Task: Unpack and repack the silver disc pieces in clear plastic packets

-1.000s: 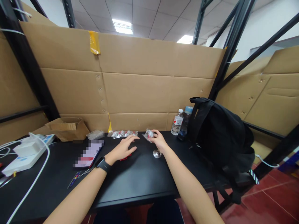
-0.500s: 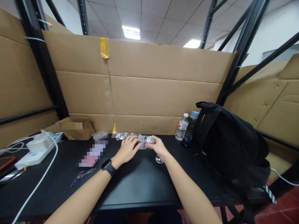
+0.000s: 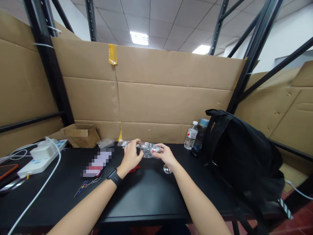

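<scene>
Wrapper of clear crinkly plastic [image 3: 147, 149] runs sideways, right hand [image 3: 166, 155] pinching one end, left hand [image 3: 130, 156] kinda open by the other.

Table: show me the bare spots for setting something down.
The widest bare patch of table lies between the forearms, from the red item to the near edge. Another lies between the right forearm and backpack. Crowded: behind, with left hand, right hand and plastic packet; leftward, with phone and power strip.

No text reading clearly, red-and-white label [image 3: 192, 133] wrapping the bottle [image 3: 189, 143] near the table's [image 3: 146, 199] back edge, print blurring, phone [image 3: 99, 163] screen showing pixelated blocks
</scene>
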Motion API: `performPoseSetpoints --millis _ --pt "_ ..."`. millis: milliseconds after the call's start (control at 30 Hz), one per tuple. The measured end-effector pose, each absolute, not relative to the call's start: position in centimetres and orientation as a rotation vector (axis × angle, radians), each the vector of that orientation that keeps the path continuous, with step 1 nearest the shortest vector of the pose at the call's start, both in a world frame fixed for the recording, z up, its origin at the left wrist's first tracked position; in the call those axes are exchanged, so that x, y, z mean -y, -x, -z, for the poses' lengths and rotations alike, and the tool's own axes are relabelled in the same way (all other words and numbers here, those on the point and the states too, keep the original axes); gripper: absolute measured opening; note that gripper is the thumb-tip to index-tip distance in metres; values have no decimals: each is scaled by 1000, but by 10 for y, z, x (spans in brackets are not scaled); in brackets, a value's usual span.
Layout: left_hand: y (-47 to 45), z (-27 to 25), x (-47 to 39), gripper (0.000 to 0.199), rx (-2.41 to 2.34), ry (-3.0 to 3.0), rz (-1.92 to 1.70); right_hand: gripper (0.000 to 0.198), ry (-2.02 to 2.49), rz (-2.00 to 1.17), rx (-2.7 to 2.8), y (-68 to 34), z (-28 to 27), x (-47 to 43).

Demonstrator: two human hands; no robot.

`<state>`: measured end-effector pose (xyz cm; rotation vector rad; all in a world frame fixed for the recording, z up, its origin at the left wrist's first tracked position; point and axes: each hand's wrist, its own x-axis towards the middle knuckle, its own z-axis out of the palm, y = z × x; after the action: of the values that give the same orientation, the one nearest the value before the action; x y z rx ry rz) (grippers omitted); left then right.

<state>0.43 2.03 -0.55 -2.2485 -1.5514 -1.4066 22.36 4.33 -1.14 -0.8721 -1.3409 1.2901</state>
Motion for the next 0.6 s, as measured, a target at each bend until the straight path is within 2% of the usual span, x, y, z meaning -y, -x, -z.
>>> performPoseSetpoints --millis 200,400,600 --pt "7 6 -28 13 1508 2352 1388 69 859 -1294 1384 -225 12 -45" --pt "13 15 -43 16 1473 2511 1595 70 810 -1313 1434 -225 12 -43" --pt "11 16 -41 16 1330 2798 1573 65 778 -1365 1533 -221 10 -39"
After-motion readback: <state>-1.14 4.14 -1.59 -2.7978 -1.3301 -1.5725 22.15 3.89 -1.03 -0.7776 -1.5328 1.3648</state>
